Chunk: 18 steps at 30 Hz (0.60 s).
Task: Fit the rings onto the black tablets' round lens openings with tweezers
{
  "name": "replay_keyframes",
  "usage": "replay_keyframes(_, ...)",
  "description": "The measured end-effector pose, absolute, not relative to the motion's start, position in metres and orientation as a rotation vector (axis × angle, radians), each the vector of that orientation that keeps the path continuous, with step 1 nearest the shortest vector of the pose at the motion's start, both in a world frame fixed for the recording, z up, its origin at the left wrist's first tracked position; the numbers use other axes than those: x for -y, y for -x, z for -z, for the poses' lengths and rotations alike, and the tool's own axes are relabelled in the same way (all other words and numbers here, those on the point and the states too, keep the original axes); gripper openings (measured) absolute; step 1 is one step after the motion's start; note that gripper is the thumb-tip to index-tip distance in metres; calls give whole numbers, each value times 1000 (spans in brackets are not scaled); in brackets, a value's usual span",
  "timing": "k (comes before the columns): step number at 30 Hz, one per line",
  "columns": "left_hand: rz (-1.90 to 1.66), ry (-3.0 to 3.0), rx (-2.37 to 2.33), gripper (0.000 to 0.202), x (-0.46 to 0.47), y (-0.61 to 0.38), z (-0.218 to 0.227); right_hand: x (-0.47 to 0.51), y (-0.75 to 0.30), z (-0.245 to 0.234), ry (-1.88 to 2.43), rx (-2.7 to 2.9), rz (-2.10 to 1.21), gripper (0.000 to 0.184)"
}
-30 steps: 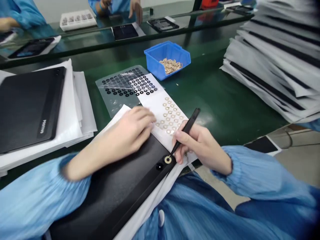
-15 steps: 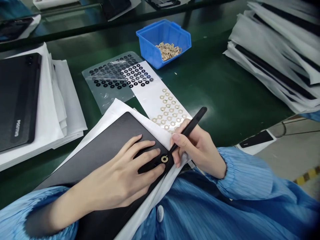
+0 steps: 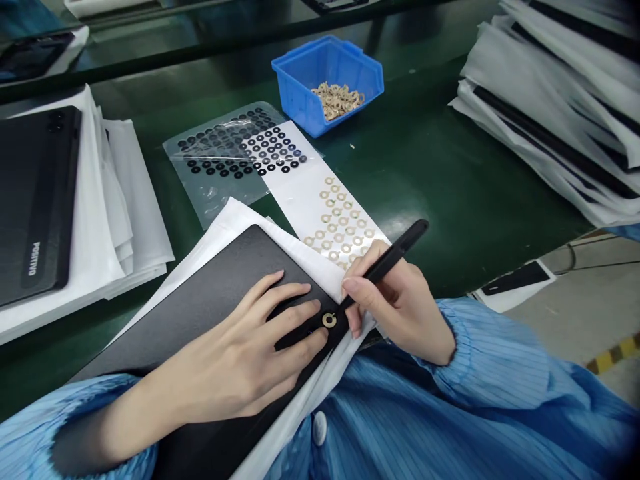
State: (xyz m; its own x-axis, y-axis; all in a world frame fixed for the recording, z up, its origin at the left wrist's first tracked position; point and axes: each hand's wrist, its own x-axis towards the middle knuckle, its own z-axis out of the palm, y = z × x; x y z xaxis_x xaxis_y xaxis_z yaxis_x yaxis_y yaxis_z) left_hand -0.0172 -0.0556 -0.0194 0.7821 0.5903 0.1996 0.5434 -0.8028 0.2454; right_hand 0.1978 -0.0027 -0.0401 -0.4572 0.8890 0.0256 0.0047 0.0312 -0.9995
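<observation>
A black tablet back cover [image 3: 210,307] lies on white wrapping across my lap and the table edge. My left hand [image 3: 250,353] rests flat on it with fingers spread, fingertips beside a small gold ring [image 3: 329,320] set on the cover's corner. My right hand [image 3: 395,300] grips black tweezers [image 3: 385,263] like a pen, with the tip touching the ring. Just beyond lies a white sheet of gold rings [image 3: 335,223] and a sheet of black rings [image 3: 240,150] under clear plastic.
A blue bin [image 3: 327,77] of loose gold rings stands on the green table. Another black cover [image 3: 35,200] lies on stacked white sheets at left. A pile of wrapped covers [image 3: 555,100] fills the right. A raised glass shelf runs along the back.
My left hand came down from the ring sheet onto the cover and spread flat beside the gold ring. The tweezers tilted lower while staying at the ring. The view dropped slightly.
</observation>
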Motion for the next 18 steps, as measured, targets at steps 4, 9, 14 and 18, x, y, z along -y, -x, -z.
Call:
replay_keyframes(4, -397, -2811, -912, 34, 56, 16, 20, 9, -202, 47, 837, 1693, -1346, 10)
replay_keyframes(9, -341, -2810, -981, 39, 57, 13, 23, 16, -205, 54, 832, 1638, -1252, 4)
replay_keyframes(14, -354, -2841, -1030, 38, 61, 10, 24, 17, -206, 55, 837, 1614, -1287, 5)
replay_keyframes(18, -355, -2823, -1048, 37, 61, 8, 23, 18, -207, 56, 784, 1639, -1281, 10)
